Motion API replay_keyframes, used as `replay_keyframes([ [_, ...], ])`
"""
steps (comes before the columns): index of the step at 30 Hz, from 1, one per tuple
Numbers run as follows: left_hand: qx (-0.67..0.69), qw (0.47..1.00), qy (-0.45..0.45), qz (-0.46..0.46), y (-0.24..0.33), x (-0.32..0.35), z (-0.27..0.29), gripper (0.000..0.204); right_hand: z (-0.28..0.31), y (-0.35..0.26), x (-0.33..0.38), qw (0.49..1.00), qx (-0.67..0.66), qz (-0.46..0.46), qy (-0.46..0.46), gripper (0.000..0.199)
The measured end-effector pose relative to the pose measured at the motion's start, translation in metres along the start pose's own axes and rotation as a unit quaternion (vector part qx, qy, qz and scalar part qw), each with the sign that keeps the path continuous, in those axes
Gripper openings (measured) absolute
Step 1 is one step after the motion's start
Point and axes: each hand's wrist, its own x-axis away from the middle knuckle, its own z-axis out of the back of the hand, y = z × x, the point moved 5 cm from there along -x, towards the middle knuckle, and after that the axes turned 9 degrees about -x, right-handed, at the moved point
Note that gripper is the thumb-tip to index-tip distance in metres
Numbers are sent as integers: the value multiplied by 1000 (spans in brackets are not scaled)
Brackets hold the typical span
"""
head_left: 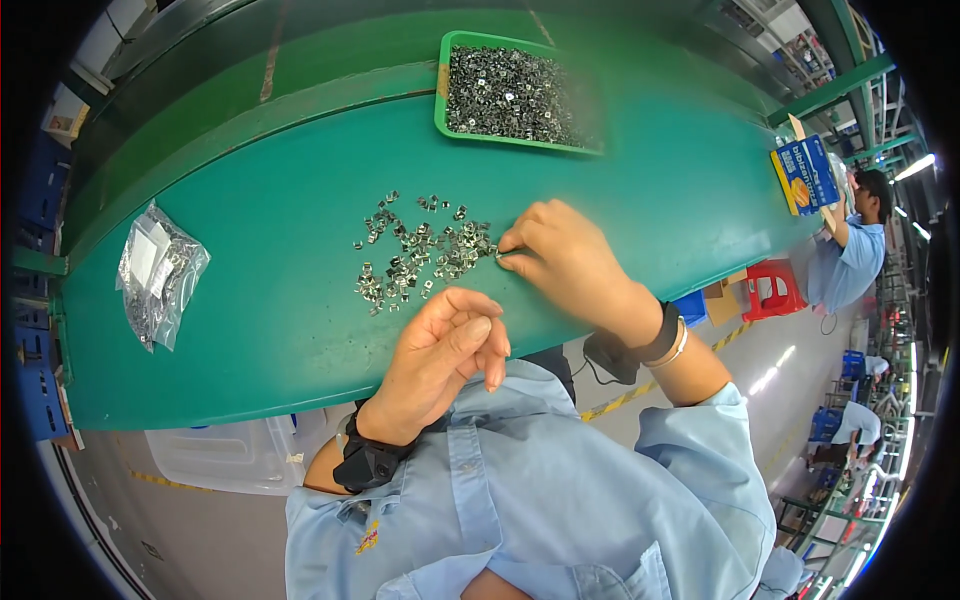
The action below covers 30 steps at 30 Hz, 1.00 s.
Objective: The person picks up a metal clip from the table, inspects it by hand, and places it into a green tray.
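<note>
A loose pile of small metal clips [415, 252] lies spread on the green table [260, 300]. My right hand [565, 255] rests on the table at the pile's right edge, its fingertips pinched on one small metal clip [499, 250]. My left hand [445, 355] hovers over the table's near edge, just below the pile, fingers curled loosely together; nothing shows in it. Both wrists wear black straps.
A green tray [441, 75] full of the same metal parts stands at the far side. A clear plastic bag [160, 275] of parts lies at the left. A blue-and-yellow box [805, 175] sits at the table's right end, beside another seated person [850, 250]. A clear bin [225, 455] sits below the table.
</note>
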Motion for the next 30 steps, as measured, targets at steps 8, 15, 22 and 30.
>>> replay_keyframes([
  [8,-18,999,26,-13,2,0,-2,17,7,1,10,1000,7,0,25,12],
  [15,-106,991,80,-3,2,-3,-12,18,28,-32,24,996,-18,69,62,16],
  [22,-157,984,84,-4,-2,-3,-16,19,28,-52,36,990,-34,110,76,20],
  [30,-123,989,81,4,-4,1,-20,18,25,-53,46,980,-105,113,123,20],
])
